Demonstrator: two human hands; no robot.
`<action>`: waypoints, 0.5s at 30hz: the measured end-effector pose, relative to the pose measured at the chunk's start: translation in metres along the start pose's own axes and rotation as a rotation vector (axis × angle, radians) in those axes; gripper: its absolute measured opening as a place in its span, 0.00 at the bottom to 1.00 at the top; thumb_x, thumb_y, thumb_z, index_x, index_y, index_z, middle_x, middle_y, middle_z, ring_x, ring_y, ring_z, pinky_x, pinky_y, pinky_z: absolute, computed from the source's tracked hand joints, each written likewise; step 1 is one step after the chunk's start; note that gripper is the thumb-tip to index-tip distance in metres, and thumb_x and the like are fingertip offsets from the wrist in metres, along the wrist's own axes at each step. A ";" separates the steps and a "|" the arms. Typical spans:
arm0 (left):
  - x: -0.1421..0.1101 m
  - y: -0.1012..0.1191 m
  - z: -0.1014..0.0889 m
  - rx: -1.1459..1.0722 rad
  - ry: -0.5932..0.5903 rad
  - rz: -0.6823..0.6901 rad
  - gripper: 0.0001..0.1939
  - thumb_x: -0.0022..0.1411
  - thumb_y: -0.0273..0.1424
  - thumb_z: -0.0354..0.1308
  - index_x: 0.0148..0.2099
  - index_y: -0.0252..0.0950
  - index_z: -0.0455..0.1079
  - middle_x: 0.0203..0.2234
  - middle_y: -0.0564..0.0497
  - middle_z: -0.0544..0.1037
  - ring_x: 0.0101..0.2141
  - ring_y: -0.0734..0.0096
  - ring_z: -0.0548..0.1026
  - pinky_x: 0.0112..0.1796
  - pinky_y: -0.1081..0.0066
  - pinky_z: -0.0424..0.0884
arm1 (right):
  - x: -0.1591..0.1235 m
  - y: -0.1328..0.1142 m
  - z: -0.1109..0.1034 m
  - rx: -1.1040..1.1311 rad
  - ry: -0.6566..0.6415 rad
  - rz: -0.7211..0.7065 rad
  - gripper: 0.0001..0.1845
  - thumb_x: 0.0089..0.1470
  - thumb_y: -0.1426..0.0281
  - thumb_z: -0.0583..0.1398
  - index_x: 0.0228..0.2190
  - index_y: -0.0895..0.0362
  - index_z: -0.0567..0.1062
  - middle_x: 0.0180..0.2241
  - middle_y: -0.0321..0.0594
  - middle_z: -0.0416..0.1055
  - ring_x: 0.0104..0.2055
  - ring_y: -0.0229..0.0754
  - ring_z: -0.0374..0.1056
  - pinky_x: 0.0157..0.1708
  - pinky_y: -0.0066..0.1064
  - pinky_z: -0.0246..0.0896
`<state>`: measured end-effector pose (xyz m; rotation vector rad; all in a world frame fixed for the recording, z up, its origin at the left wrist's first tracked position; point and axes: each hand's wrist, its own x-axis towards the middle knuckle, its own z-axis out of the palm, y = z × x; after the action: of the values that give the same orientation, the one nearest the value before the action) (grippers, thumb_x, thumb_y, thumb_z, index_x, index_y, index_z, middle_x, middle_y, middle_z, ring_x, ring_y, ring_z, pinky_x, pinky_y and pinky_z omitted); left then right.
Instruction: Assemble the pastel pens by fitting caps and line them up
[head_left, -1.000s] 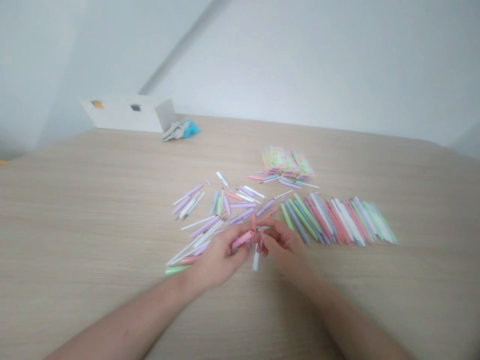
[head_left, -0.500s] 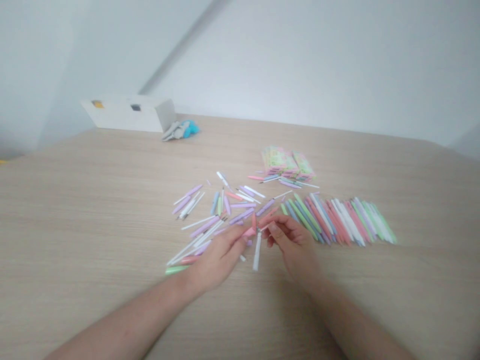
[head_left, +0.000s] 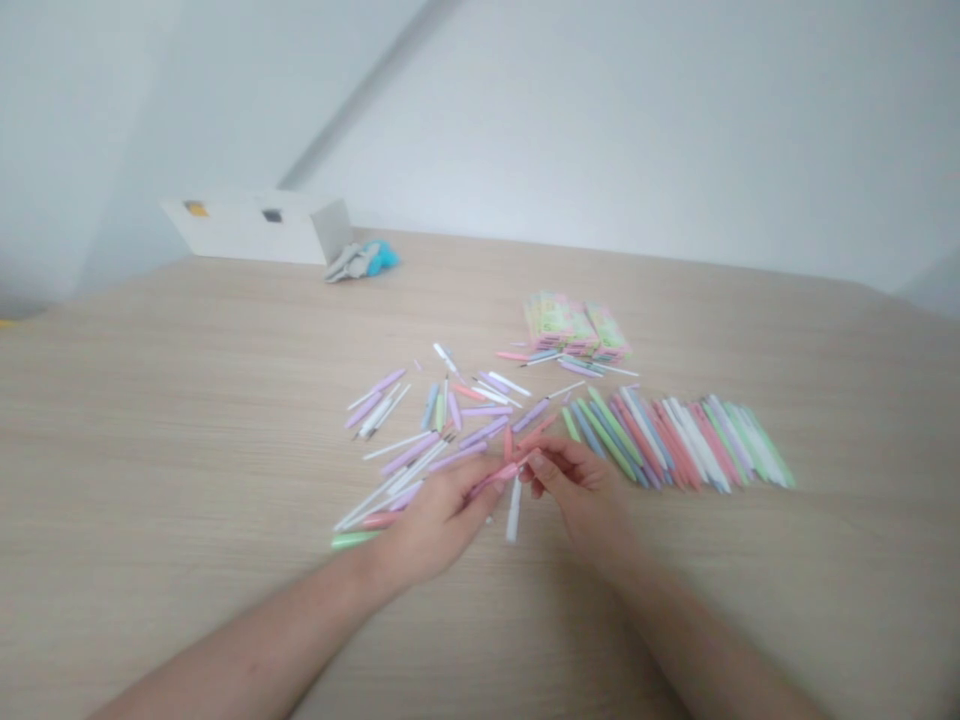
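My left hand (head_left: 448, 505) is closed round a pink pen barrel (head_left: 504, 476), whose end points toward my right hand. My right hand (head_left: 586, 495) pinches a thin white stick (head_left: 528, 459) like a pen refill, its tip at or very near the end of the pink barrel; blur hides whether it is inside. Beneath the hands a white pen part (head_left: 513, 515) lies on the table. Another pink part (head_left: 536, 432) lies just beyond my right fingertips. Loose purple barrels (head_left: 484, 432) and white refills with dark tips (head_left: 391, 484) lie scattered around my left hand.
A row of pink, green, white and blue pens (head_left: 686, 440) lies side by side on the right. Behind stand stacked pink-and-green packets (head_left: 562, 322). At the back left are a white box (head_left: 255, 230) and grey-and-blue gloves (head_left: 364, 260) on the wooden table (head_left: 750, 600).
My left hand has turned the pink barrel so its end meets the thin white stick in my right hand. The two hands' pieces are closer together. The loose parts lie as before.
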<state>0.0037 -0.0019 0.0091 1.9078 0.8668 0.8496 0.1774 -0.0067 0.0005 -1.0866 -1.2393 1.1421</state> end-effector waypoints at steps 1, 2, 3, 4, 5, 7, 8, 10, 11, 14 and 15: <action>0.000 0.000 0.000 -0.005 0.004 0.000 0.16 0.68 0.32 0.46 0.52 0.38 0.70 0.41 0.49 0.76 0.41 0.68 0.72 0.45 0.71 0.64 | 0.000 0.000 0.000 -0.015 0.004 0.006 0.07 0.51 0.66 0.61 0.33 0.56 0.76 0.25 0.35 0.73 0.24 0.34 0.64 0.25 0.26 0.61; 0.000 -0.001 0.000 -0.009 0.008 0.002 0.16 0.68 0.32 0.46 0.52 0.37 0.70 0.41 0.49 0.76 0.41 0.67 0.72 0.45 0.71 0.64 | 0.000 0.000 0.000 -0.028 0.006 0.010 0.08 0.51 0.65 0.62 0.32 0.56 0.76 0.25 0.34 0.73 0.24 0.34 0.64 0.25 0.26 0.61; 0.000 -0.002 0.001 -0.014 0.012 0.005 0.16 0.67 0.32 0.46 0.52 0.37 0.70 0.42 0.49 0.76 0.42 0.67 0.72 0.45 0.71 0.64 | 0.000 0.000 0.000 -0.044 0.005 0.015 0.08 0.50 0.65 0.62 0.32 0.56 0.77 0.24 0.34 0.72 0.24 0.34 0.64 0.25 0.26 0.61; 0.000 -0.002 0.001 -0.018 0.015 0.009 0.16 0.67 0.32 0.47 0.52 0.37 0.70 0.42 0.49 0.76 0.42 0.67 0.72 0.45 0.71 0.64 | 0.000 0.000 0.000 -0.059 0.004 0.022 0.08 0.50 0.65 0.62 0.31 0.56 0.77 0.23 0.34 0.72 0.24 0.34 0.64 0.25 0.26 0.61; 0.000 -0.003 0.001 -0.022 0.019 0.013 0.16 0.67 0.32 0.47 0.52 0.37 0.70 0.42 0.49 0.76 0.43 0.67 0.72 0.46 0.71 0.64 | 0.000 -0.001 0.000 -0.075 0.002 0.033 0.09 0.49 0.65 0.62 0.30 0.56 0.78 0.22 0.34 0.71 0.23 0.34 0.64 0.25 0.26 0.61; 0.000 -0.003 0.001 -0.021 0.028 0.020 0.15 0.67 0.32 0.47 0.51 0.37 0.71 0.40 0.49 0.76 0.43 0.67 0.72 0.45 0.71 0.64 | 0.000 -0.002 0.001 -0.102 0.009 0.059 0.09 0.48 0.64 0.62 0.30 0.57 0.78 0.21 0.33 0.71 0.23 0.34 0.64 0.25 0.26 0.61; 0.000 -0.004 0.001 -0.018 0.031 0.022 0.15 0.67 0.32 0.47 0.51 0.37 0.71 0.39 0.49 0.77 0.42 0.67 0.72 0.45 0.71 0.64 | 0.000 -0.003 0.002 -0.114 0.014 0.073 0.09 0.48 0.64 0.62 0.29 0.57 0.78 0.21 0.33 0.70 0.22 0.34 0.64 0.25 0.26 0.61; 0.000 -0.004 0.001 -0.016 0.028 0.025 0.15 0.67 0.32 0.47 0.51 0.37 0.71 0.39 0.50 0.77 0.42 0.68 0.72 0.45 0.71 0.64 | -0.001 -0.004 0.003 -0.136 0.023 0.090 0.10 0.47 0.64 0.63 0.30 0.57 0.79 0.20 0.33 0.70 0.22 0.35 0.64 0.24 0.27 0.61; 0.000 -0.004 0.001 -0.017 0.026 0.027 0.15 0.67 0.32 0.47 0.50 0.38 0.71 0.40 0.50 0.77 0.41 0.68 0.72 0.44 0.72 0.65 | -0.001 -0.004 0.004 -0.145 0.025 0.096 0.10 0.46 0.64 0.62 0.30 0.57 0.79 0.20 0.33 0.70 0.22 0.35 0.64 0.25 0.27 0.61; 0.000 -0.004 0.001 -0.020 0.025 0.031 0.15 0.67 0.32 0.47 0.50 0.38 0.72 0.42 0.50 0.76 0.41 0.69 0.72 0.44 0.72 0.64 | -0.002 -0.004 0.004 -0.171 0.020 0.105 0.11 0.47 0.64 0.62 0.31 0.57 0.80 0.20 0.33 0.70 0.23 0.36 0.65 0.26 0.28 0.61; 0.000 -0.005 0.001 -0.017 0.026 0.033 0.14 0.67 0.32 0.47 0.50 0.38 0.72 0.42 0.50 0.76 0.41 0.69 0.72 0.44 0.72 0.64 | -0.002 -0.004 0.004 -0.180 0.017 0.106 0.12 0.47 0.64 0.61 0.31 0.57 0.80 0.20 0.33 0.70 0.23 0.36 0.65 0.26 0.28 0.61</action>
<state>0.0038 -0.0003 0.0045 1.9049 0.8438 0.9004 0.1733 -0.0092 0.0047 -1.3065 -1.3029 1.1139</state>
